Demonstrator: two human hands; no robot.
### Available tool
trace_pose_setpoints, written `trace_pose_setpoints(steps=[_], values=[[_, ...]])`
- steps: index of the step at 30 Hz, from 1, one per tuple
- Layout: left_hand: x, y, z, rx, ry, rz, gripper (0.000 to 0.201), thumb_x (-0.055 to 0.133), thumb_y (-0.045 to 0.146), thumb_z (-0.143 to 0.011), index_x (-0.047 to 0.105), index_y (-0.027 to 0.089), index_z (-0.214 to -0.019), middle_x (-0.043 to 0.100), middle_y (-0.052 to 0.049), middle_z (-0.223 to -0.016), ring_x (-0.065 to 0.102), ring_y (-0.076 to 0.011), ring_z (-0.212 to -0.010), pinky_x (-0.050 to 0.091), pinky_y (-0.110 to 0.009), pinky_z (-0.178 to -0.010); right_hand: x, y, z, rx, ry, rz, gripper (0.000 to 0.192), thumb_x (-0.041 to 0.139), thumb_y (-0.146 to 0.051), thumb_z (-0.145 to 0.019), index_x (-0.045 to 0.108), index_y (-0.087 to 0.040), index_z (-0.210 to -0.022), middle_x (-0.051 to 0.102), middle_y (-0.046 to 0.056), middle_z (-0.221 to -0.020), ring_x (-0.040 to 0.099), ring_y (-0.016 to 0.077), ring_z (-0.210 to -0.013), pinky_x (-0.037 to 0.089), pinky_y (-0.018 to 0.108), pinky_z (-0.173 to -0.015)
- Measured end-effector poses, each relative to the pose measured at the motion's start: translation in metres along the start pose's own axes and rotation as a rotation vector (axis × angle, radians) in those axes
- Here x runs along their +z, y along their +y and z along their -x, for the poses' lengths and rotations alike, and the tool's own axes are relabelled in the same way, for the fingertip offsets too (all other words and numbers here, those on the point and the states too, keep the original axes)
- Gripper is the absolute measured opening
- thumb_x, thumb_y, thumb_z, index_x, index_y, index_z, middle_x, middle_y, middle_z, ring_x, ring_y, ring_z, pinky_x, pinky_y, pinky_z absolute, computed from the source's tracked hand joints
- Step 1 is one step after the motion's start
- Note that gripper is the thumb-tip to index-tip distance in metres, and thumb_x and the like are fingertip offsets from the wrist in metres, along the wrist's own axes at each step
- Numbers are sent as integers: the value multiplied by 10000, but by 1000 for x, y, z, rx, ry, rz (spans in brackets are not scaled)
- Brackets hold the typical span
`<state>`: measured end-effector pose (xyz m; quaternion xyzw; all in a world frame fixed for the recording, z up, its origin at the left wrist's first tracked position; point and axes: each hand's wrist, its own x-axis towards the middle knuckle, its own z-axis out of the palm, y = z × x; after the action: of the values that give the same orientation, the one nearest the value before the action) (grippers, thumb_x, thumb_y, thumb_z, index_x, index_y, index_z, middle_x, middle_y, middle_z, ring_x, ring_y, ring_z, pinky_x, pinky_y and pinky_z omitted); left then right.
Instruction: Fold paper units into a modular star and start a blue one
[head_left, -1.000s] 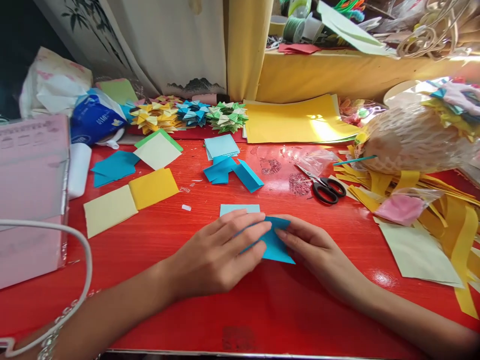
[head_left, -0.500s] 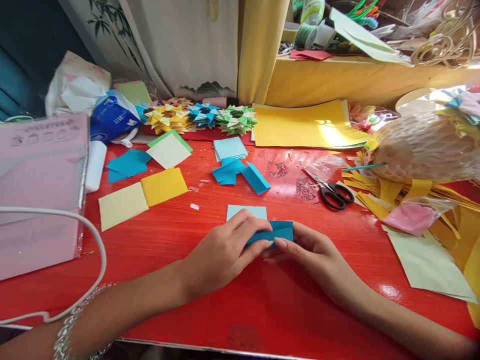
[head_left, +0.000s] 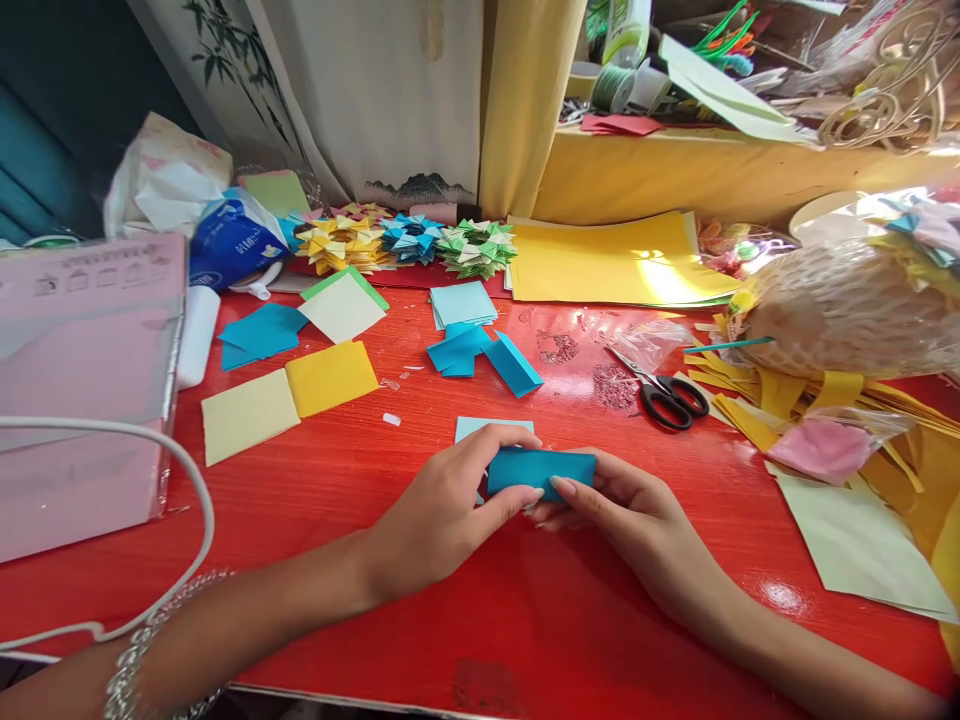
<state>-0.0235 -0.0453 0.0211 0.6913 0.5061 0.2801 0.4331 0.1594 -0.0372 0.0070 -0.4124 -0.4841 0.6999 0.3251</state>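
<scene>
A folded strip of blue paper point(head_left: 536, 470) is held between both hands just above the red table. My left hand point(head_left: 457, 500) grips its left end, thumb along the near edge and fingers behind. My right hand point(head_left: 619, 505) pinches its right part, thumb in front and fingers underneath. Partly covered by my left hand, a pale blue paper square point(head_left: 480, 428) lies behind the strip. Farther back are folded blue paper pieces point(head_left: 514, 362) and a stack of light blue squares point(head_left: 463, 303).
Black-handled scissors point(head_left: 667, 400) lie right of centre. Yellow and cream paper point(head_left: 330, 378) lies at left, near a pink folder point(head_left: 82, 380) and a white cable point(head_left: 199, 500). Folded paper rings point(head_left: 409, 240) line the back, beside large yellow sheets point(head_left: 600, 260). Yellow strips fill the right side.
The blue paper strip has turned in my fingers: its inner crease showed before, and now a flat, smooth face is toward me. My left fingers have shifted back to its left end.
</scene>
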Motion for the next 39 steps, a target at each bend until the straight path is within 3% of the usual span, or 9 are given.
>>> trace_pose_setpoints(steps=[6, 14, 39], values=[[1, -1, -2, -120, -58, 217, 280, 522, 366, -797, 457, 280, -1056, 510, 57, -694, 526, -84, -562, 457, -195, -512, 2, 0, -1, -9, -4, -30, 142, 557, -287, -810, 571, -146, -816, 680, 43, -791, 654, 146, -731, 516, 246, -695], [1, -1, -3, -150, -68, 289, 284, 546, 342, -780, 468, 270, -1044, 502, 52, -696, 515, -81, -560, 467, -180, -474, 2, 1, -1, -23, 6, -26, 131, 546, -273, -820, 571, -144, -824, 679, 31, -784, 656, 136, -731, 521, 228, -697], [0, 3, -3, -168, -95, 200, 209, 499, 350, -810, 542, 220, -968, 548, 44, -591, 536, -84, -504, 413, -160, -432, 2, 1, 1, -25, 36, 58, 192, 535, -329, -818, 548, -142, -778, 665, 28, -721, 648, 142, -656, 524, 253, -648]])
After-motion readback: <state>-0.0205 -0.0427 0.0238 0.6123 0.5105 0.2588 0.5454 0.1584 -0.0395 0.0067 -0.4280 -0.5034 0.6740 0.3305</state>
